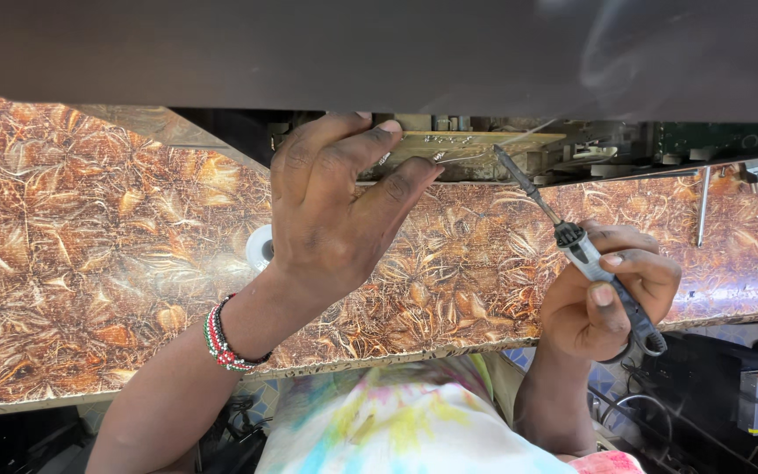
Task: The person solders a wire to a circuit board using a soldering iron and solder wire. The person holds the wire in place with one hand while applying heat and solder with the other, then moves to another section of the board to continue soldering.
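The circuit board (475, 145) sits at the far edge of the desk (89, 263), tilted up on its long side so its tan solder face looks toward me, just under the dark overhang at the top of the view. My left hand (335, 211) steadies it: fingers spread over its left end, fingertips pressing the top edge and thumb against the lower edge, so this grip is closed on the board. It looks thin, stiff and light, and I judge it fragile at the joints and traces, so the bare edges are the place to hold it, never the pin-studded face. My right hand (611, 294) is wrapped around the soldering iron (572, 237), thumb lying along the grey handle and fingers curled beneath, a firm closed grip well back from the metal shaft. The tip reaches up and left to the board's lower right part; a thin strand of solder wire (528, 133) crosses just above it, and a faint wisp of smoke rises near the overhang. The iron looks light but hot at the front, so only the handle is safe to hold. A small white spool (259, 247) peeks out behind my left wrist, which wears a beaded bracelet (219, 338). A slim metal tool (704, 206) lies to the right.
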